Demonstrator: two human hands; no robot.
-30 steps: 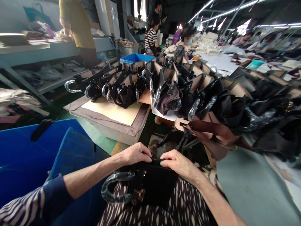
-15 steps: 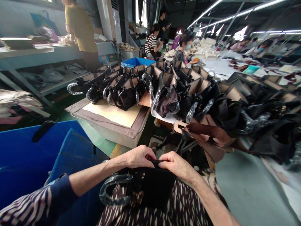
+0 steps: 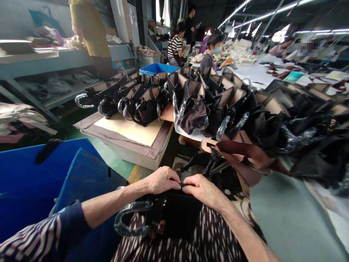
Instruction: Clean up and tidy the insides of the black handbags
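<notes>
A black handbag (image 3: 180, 214) lies across my lap, its plastic-wrapped handle (image 3: 124, 220) sticking out to the left. Gold-coloured hardware (image 3: 160, 227) shows beside that handle. My left hand (image 3: 165, 180) is closed, thumb and fingers pinching the bag's far edge. Close against it, my right hand (image 3: 200, 187) pinches the same black edge, the fingertips of both almost meeting. What lies under the fingers is partly hidden.
Many black handbags (image 3: 147, 105) with wrapped handles crowd the tables ahead and to the right. A brown leather piece (image 3: 242, 153) hangs off the near table edge. Blue bins (image 3: 89, 182) stand at my left. Several people work further back, one in a yellow top (image 3: 89, 32).
Both hands have shifted slightly along the bag's edge, their fingertips now closer together. The bag stays on my lap.
</notes>
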